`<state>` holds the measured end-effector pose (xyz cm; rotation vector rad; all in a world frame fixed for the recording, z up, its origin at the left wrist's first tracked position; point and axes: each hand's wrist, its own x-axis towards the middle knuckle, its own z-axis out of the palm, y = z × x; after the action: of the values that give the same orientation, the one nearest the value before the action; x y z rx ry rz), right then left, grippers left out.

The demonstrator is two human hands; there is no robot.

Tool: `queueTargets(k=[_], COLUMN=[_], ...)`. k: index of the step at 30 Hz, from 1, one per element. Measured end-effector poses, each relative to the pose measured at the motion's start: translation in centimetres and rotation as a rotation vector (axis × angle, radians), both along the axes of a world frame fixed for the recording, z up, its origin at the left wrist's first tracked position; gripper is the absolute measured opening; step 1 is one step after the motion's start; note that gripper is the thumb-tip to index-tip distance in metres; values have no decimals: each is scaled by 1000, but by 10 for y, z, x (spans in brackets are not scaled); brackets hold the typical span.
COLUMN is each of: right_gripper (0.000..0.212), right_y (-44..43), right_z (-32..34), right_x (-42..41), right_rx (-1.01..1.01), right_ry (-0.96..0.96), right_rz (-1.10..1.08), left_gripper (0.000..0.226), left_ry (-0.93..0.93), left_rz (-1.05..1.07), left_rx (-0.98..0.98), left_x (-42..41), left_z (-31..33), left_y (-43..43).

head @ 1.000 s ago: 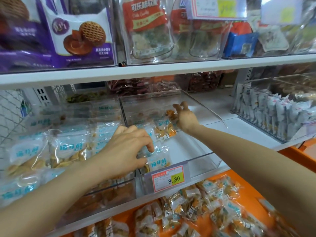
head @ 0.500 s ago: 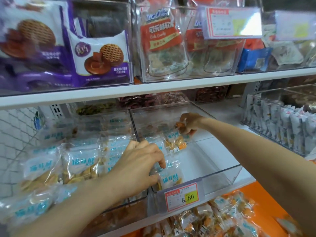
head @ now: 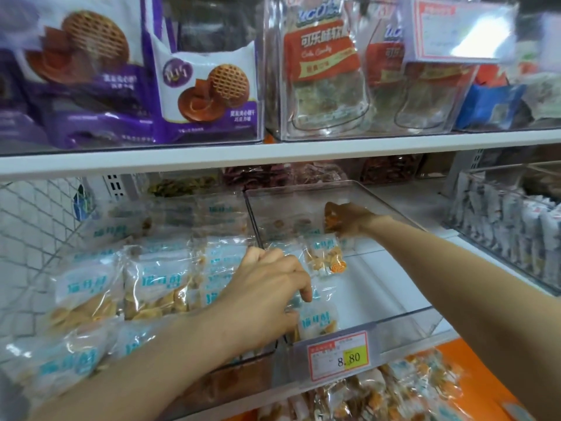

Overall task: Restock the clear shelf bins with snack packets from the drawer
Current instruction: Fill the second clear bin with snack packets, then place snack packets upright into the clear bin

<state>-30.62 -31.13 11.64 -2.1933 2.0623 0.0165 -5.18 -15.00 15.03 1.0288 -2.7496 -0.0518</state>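
Observation:
A clear shelf bin [head: 403,317] with an 8.80 price tag [head: 338,355] sits on the middle shelf. A few white-and-blue snack packets stand along its left side. My left hand [head: 267,294] reaches into the bin's front left and pinches a snack packet [head: 317,320] with curled fingers. My right hand [head: 349,221] is deep at the back of the bin, fingers curled round a packet of orange snacks [head: 331,220]. Another packet [head: 326,256] stands between the hands. The orange drawer [head: 449,363] below holds several loose packets.
A full clear bin of the same packets [head: 151,284] stands to the left. Another bin with white packets [head: 504,235] is at the right. The white upper shelf [head: 273,153] carries bins of purple biscuit bags and red candy bags close overhead.
My right hand has closed round a packet at the back of the bin. My left hand stays on the front packet. The camera has moved closer and slightly lower.

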Motion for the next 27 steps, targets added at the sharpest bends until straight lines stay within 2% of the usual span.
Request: queueTargets(k=[3,6,8,10,12,16,20,22,27], right_gripper=[43,64,72,64,60,73,70,74,75], right_y=[0,7,20,40,62,81,70,63,57], right_z=[-10,-2,6,11,12,-11,-27,-33,-36], right_x=[-1,-4,-7,-8,-7,0,23,32,34], right_rx=[-38,-57,-180,-294,-244,-9,-79,-137,-106], right_ry=[94,-1,-19,27,-3,-14,-159,-157,-197], right_rz=[7,-44,-61,17,121,190,190,164,105], left_gripper=[24,25,24,25,25,24,24,24,23], left_ry=[-14,-14,-14,-18,-25,-27,-29,-39,-57], left_rz=[0,3,3,4,10,18,21,21,21], left_rx=[1,-2,-5,-7,-7,-1,-9,-19,-42], left_x=[0,-1,-1,0,-1,-2,-3,-3,-3], left_z=[2,3,3,3,3,4,3,2,-2], left_y=[1,1,2,3,3,5,5,4,1])
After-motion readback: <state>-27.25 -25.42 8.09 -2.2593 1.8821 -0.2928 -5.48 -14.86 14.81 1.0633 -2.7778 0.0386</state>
